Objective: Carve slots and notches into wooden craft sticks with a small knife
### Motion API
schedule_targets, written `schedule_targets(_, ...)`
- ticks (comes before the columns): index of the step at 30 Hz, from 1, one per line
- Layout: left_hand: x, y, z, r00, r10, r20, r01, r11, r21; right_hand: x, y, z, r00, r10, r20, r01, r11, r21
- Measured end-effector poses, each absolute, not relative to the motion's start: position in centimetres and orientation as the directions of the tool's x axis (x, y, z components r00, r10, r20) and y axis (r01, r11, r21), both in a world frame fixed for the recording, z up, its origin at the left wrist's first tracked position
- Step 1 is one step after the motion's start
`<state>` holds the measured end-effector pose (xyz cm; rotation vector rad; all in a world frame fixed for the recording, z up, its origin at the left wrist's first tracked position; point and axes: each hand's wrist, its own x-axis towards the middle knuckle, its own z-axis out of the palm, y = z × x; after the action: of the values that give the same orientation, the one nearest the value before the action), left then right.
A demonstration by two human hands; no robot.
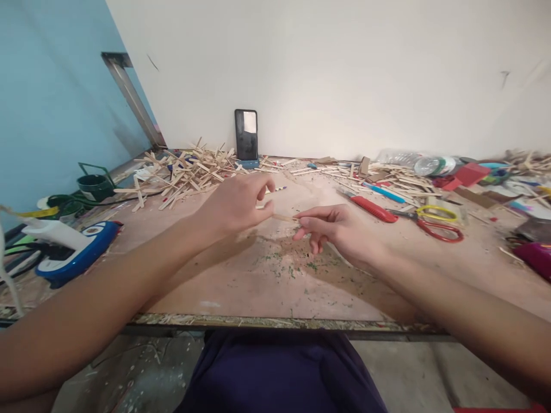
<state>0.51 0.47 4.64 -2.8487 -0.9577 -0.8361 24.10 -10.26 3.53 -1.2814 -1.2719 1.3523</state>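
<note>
My left hand (239, 202) and my right hand (333, 229) meet above the middle of the wooden tabletop (267, 281). Between their fingertips they pinch a short wooden stick (284, 217), each hand closed on one end. The stick lies roughly level, a little above the board. A second small stick piece seems to show under my left fingers, too small to be sure.
A heap of wooden sticks (185, 172) lies at the back left, a phone (245, 134) leans on the wall. A red cutter (373, 209), scissors (439, 222), more sticks and clutter sit right. A glue gun on a blue stand (73, 246) sits left.
</note>
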Motion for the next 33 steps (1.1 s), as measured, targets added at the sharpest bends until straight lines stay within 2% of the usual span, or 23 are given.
schedule_targets(2,0.7,-0.1,4.5,0.656,0.542,0.526,0.507,-0.832,0.224,24.3,-10.0,3.5,-0.102,0.989,-0.107,0.071,-0.1,-0.992)
schedule_targets(6,1.0,-1.4,4.3,0.649,0.515,0.561,0.431,-0.856,0.287,24.3,-10.0,3.5,-0.105,0.992,-0.076,0.102,-0.065,-0.993)
schedule_targets(9,1.1,-1.6,4.2,0.704,0.47,0.532,0.412,-0.881,0.233,24.1,-10.2,3.6,-0.126,0.99,-0.057,0.13,-0.04,-0.991)
schedule_targets(12,1.2,-1.5,4.2,0.771,0.346,0.535,0.318,-0.936,0.148,24.1,-10.3,3.6,-0.141,0.989,-0.055,0.172,-0.031,-0.985)
schedule_targets(14,1.3,-1.5,4.1,0.798,0.286,0.53,0.244,-0.958,0.149,24.1,-10.3,3.5,-0.143,0.988,-0.055,0.203,-0.025,-0.979)
schedule_targets(21,1.5,-1.8,3.5,0.811,0.344,0.473,0.283,-0.938,0.198,23.8,-10.6,3.1,-0.153,0.988,-0.007,0.293,0.039,-0.955)
schedule_targets(23,1.4,-2.0,3.6,0.822,0.32,0.471,0.289,-0.947,0.139,23.7,-10.7,3.2,-0.164,0.986,-0.014,0.308,0.038,-0.951)
schedule_targets(28,1.4,-2.4,3.7,0.883,0.163,0.441,0.26,-0.951,-0.169,23.6,-10.8,3.3,-0.159,0.985,-0.06,0.306,-0.009,-0.952)
schedule_targets(33,1.4,-2.6,3.2,0.892,0.069,0.447,0.262,-0.884,-0.388,23.4,-10.7,3.4,-0.149,0.985,-0.084,0.287,-0.038,-0.957)
